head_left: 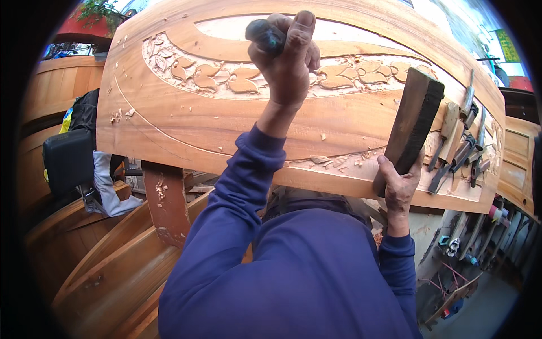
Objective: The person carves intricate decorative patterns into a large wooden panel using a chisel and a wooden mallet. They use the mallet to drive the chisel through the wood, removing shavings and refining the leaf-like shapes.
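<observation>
My left hand (285, 68) is closed around a carving tool, raised over the carved band of the panel. Its dark, rounded handle end (265, 37) pokes out above my fist, while the blade is hidden behind the hand. In my right hand (400, 183) is a thick, dark wooden block (412, 121), gripped at its near end and tilted up over the panel. Beneath both hands lies a large wooden panel (226, 121) with leaf-and-petal relief (243, 81) along a curved band. Wood chips lie in the recesses.
Several chisels and gouges (460, 141) lie on the panel's right end. A black padded seat (69, 160) stands at the left near stacked wooden boards (107, 271). A brown support (166, 200) is under the panel. More tools hang at the lower right.
</observation>
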Tool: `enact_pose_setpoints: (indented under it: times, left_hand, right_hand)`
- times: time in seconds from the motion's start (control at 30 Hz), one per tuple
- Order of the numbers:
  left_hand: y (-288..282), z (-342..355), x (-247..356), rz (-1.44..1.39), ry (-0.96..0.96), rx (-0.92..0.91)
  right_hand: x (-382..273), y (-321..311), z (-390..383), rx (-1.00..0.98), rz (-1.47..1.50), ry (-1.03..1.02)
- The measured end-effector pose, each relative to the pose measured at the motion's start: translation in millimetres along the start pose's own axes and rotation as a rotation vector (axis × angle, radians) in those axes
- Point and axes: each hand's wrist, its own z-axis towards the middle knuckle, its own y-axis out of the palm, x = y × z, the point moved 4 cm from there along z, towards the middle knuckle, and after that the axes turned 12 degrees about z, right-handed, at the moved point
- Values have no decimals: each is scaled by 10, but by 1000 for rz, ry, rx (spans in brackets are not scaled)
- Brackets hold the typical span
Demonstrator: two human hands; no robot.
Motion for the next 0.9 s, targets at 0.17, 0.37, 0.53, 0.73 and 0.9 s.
enact_pose_setpoints:
  times: [0.17, 0.37, 0.53, 0.73, 0.9]
  left_hand:
    - [49, -102, -42, 35, 10, 32]
    - [34, -136, -36, 36, 51, 65]
    - [9, -152, -59, 33, 54, 88]
    - [-10, -127, -162, -26, 64, 18]
    - [-28, -154, -131, 55, -62, 96]
  right_hand:
    - [37, -123, -11, -41, 16, -4]
    - [71, -152, -21, -56, 66, -18]
    - [55, -157, -16, -71, 70, -17]
    - [94, -186, 0, -79, 117, 1]
    - [89, -199, 15, -65, 130, 17]
